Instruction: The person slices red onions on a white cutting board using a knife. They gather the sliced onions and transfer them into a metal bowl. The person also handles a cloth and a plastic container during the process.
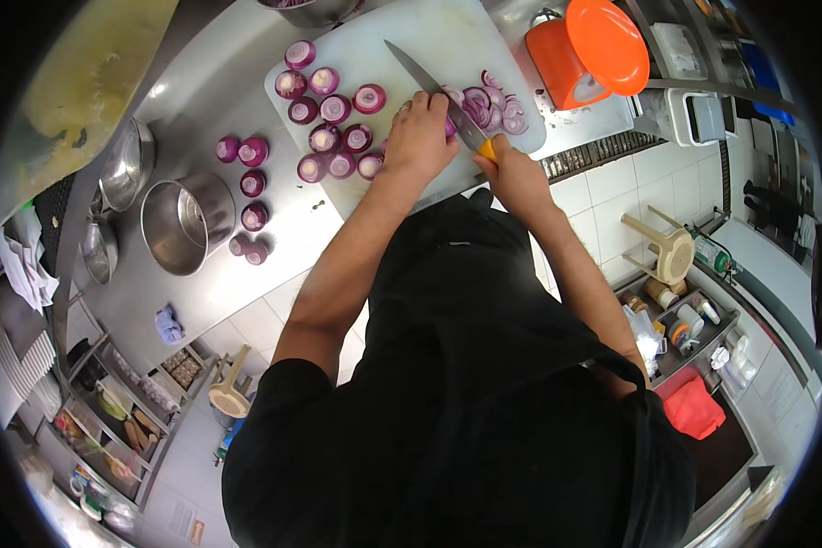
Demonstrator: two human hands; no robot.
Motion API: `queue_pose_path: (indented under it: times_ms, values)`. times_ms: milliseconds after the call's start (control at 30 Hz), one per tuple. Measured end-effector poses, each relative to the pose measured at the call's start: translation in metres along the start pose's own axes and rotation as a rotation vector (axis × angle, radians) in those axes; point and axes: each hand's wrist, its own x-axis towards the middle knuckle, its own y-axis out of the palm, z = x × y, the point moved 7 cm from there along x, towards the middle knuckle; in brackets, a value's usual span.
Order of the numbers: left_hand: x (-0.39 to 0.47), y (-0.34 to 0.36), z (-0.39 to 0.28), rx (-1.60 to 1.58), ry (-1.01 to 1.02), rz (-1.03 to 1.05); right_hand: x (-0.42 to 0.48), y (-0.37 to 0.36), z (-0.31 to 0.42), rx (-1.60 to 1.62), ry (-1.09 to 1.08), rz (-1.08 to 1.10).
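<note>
My right hand grips the yellow handle of a chef's knife, whose blade slants up and left across a white cutting board. Under my left hand is a red onion, mostly hidden by the fingers, right against the blade. Sliced red onion lies in a loose pile on the blade's right side. Several peeled whole red onions, their ends trimmed, cluster on the left part of the board.
More red onions and a steel pot stand on the steel counter at left. A metal bowl sits beyond the board. An orange kitchen scale is at upper right. Plastic stools stand on the tiled floor.
</note>
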Motion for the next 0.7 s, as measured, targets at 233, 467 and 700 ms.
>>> queue_pose_path:
  times_ms: [233, 467, 700]
  values:
    - [-0.010, -0.016, 0.010, -0.087, -0.001, 0.047, -0.005, -0.022, 0.039, -0.167, -0.048, -0.041]
    - [-0.005, -0.013, 0.019, -0.104, 0.015, -0.044, -0.004, -0.011, 0.041, -0.100, -0.086, -0.034]
    - [-0.011, -0.009, 0.022, -0.099, -0.049, -0.027, -0.009, -0.035, 0.054, -0.146, -0.131, 0.031]
